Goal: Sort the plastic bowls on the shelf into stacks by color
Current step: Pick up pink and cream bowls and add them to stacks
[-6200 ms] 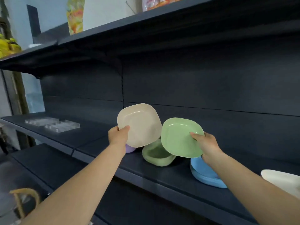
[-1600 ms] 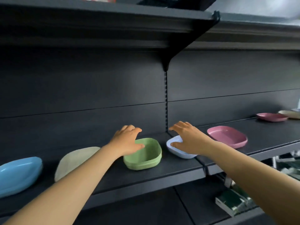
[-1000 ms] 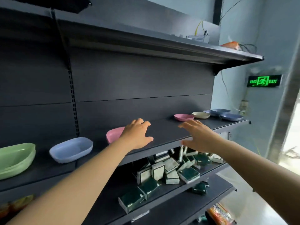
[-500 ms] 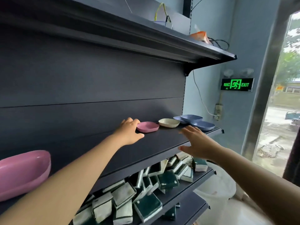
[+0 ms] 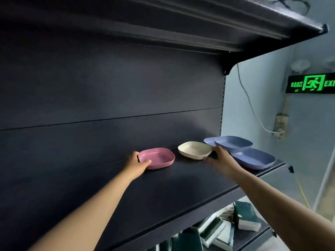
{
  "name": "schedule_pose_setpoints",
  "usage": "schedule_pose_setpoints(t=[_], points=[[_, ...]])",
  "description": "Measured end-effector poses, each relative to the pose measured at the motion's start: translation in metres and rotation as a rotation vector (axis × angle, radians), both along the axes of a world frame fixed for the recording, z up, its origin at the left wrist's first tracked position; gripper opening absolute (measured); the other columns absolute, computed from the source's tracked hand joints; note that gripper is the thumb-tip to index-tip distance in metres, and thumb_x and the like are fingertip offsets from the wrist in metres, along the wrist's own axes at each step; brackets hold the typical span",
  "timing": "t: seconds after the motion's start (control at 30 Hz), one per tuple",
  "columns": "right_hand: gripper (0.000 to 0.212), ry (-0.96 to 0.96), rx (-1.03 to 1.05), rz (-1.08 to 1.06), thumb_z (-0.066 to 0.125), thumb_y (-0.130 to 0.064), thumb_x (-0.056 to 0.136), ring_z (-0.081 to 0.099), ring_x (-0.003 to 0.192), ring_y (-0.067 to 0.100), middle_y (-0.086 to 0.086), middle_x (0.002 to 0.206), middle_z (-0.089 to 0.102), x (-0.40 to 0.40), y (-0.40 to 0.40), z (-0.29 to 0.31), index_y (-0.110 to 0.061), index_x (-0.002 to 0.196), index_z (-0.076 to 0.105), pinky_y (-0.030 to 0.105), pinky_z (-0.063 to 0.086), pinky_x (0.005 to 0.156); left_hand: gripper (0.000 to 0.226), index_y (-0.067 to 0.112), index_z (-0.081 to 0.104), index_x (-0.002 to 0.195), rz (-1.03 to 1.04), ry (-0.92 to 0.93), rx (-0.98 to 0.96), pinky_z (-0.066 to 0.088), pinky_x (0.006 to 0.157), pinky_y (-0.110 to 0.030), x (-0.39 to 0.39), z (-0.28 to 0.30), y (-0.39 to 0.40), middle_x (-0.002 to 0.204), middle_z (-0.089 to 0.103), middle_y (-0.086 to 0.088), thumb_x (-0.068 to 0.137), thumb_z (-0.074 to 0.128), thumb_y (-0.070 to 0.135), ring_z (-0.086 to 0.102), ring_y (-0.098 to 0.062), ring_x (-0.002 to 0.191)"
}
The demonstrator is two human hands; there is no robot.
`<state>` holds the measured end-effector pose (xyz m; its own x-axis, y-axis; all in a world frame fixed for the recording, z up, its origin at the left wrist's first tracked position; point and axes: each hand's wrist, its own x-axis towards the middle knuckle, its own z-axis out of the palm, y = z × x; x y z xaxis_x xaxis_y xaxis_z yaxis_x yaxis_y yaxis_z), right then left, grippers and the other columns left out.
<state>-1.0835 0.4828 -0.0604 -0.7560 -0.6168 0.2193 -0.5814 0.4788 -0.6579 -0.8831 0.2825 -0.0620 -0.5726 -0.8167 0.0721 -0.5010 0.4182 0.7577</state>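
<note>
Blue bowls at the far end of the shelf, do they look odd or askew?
Yes. The upper blue bowl sits tilted, propped across two others, the front blue bowl and a rear blue bowl, rather than nested. The cream bowl and pink bowl sit flat on the shelf.

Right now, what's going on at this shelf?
A person is sorting bowls at the right end of the shelf. The left hand grips the near rim of the pink bowl, which sits on the shelf. The right hand reaches with open fingers between the cream bowl and the blue bowls; whether it touches either is unclear. Nothing is lifted.
</note>
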Motion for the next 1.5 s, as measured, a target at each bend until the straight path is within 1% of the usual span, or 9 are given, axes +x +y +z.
schedule_pose_setpoints(t=[0.17, 0.33, 0.6, 0.7, 0.77, 0.87, 1.13, 1.3, 1.5], points=[[0.06, -0.307, -0.219, -0.104, 0.062, -0.032, 0.087, 0.05, 0.119, 0.029, 0.009, 0.131, 0.053, -0.043, -0.044, -0.033, -0.005, 0.136, 0.04, 0.034, 0.042, 0.092, 0.055, 0.016, 0.04, 0.135, 0.164, 0.208, 0.224, 0.039, 0.088, -0.029, -0.047, -0.031, -0.016, 0.13, 0.05, -0.001, 0.087, 0.062, 0.033, 0.05, -0.018, 0.113], [0.051, -0.398, -0.395, -0.147, 0.063, -0.026, 0.087, 0.052, 0.118, 0.03, 0.011, 0.127, 0.057, -0.075, -0.075, -0.049, -0.005, 0.13, 0.046, 0.038, 0.043, 0.097, 0.06, 0.024, 0.041, 0.131, 0.335, 0.172, 0.174, 0.045, 0.095, -0.038, -0.08, -0.041, -0.023, 0.123, 0.055, 0.001, 0.078, 0.069, 0.027, 0.053, -0.023, 0.112], [0.032, -0.454, -0.353, -0.134, 0.063, -0.018, 0.082, 0.057, 0.099, 0.029, 0.011, 0.106, 0.062, -0.101, -0.108, -0.053, -0.004, 0.11, 0.055, 0.034, 0.045, 0.075, 0.099, 0.024, 0.013, 0.151, 0.412, 0.013, 0.161, 0.032, 0.109, -0.04, -0.092, -0.046, -0.032, 0.151, 0.034, 0.0, 0.074, 0.076, 0.018, 0.038, -0.025, 0.135], [0.026, -0.515, -0.372, -0.105, 0.06, -0.011, 0.079, 0.057, 0.087, 0.026, 0.01, 0.098, 0.063, -0.106, -0.118, -0.053, -0.005, 0.104, 0.056, 0.031, 0.043, 0.068, 0.103, 0.024, 0.027, 0.146, 0.414, 0.035, 0.184, 0.037, 0.107, -0.042, -0.092, -0.048, -0.033, 0.145, 0.042, -0.002, 0.059, 0.081, 0.031, 0.043, -0.027, 0.13], [0.023, -0.541, -0.394, -0.07, 0.061, -0.008, 0.076, 0.057, 0.081, 0.024, 0.009, 0.094, 0.063, -0.107, -0.124, -0.055, -0.007, 0.099, 0.057, 0.03, 0.042, 0.064, 0.088, 0.023, 0.047, 0.124, 0.42, 0.068, 0.183, 0.044, 0.099, -0.043, -0.093, -0.052, -0.034, 0.124, 0.058, 0.0, 0.043, 0.075, 0.039, 0.054, -0.026, 0.115], [0.025, -0.536, -0.402, -0.01, 0.062, -0.005, 0.075, 0.058, 0.08, 0.021, 0.002, 0.086, 0.063, -0.107, -0.129, -0.055, -0.01, 0.099, 0.059, 0.028, 0.043, 0.06, 0.064, 0.021, 0.054, 0.103, 0.431, 0.148, 0.192, 0.049, 0.091, -0.042, -0.092, -0.054, -0.033, 0.104, 0.063, 0.003, 0.045, 0.076, 0.034, 0.058, -0.024, 0.102], [0.025, -0.599, -0.468, 0.072, 0.06, 0.0, 0.081, 0.059, 0.088, 0.025, 0.006, 0.094, 0.063, -0.104, -0.13, -0.052, -0.011, 0.104, 0.059, 0.034, 0.045, 0.073, 0.031, 0.008, 0.065, 0.097, 0.445, 0.362, 0.243, 0.052, 0.072, -0.03, -0.088, -0.049, -0.023, 0.094, 0.069, -0.005, 0.072, 0.078, 0.022, 0.065, -0.02, 0.087], [0.013, -0.678, -0.557, 0.139, 0.06, -0.006, 0.088, 0.058, 0.087, 0.025, 0.009, 0.098, 0.064, -0.093, -0.123, -0.044, -0.01, 0.101, 0.06, 0.034, 0.043, 0.076, 0.014, 0.016, 0.061, 0.077, 0.449, 0.505, 0.27, 0.044, 0.056, -0.02, -0.072, -0.033, -0.011, 0.077, 0.064, 0.003, 0.078, 0.075, 0.015, 0.059, -0.008, 0.07], [0.011, -0.805, -0.634, 0.251, 0.065, -0.013, 0.087, 0.06, 0.086, 0.024, 0.001, 0.091, 0.065, -0.045, -0.123, -0.029, -0.016, 0.098, 0.062, 0.038, 0.051, 0.074, 0.016, 0.016, 0.06, 0.074, 0.548, 0.652, 0.24, 0.044, 0.061, -0.02, -0.012, -0.008, -0.004, 0.079, 0.063, 0.001, 0.083, 0.07, 0.024, 0.059, -0.014, 0.075]])
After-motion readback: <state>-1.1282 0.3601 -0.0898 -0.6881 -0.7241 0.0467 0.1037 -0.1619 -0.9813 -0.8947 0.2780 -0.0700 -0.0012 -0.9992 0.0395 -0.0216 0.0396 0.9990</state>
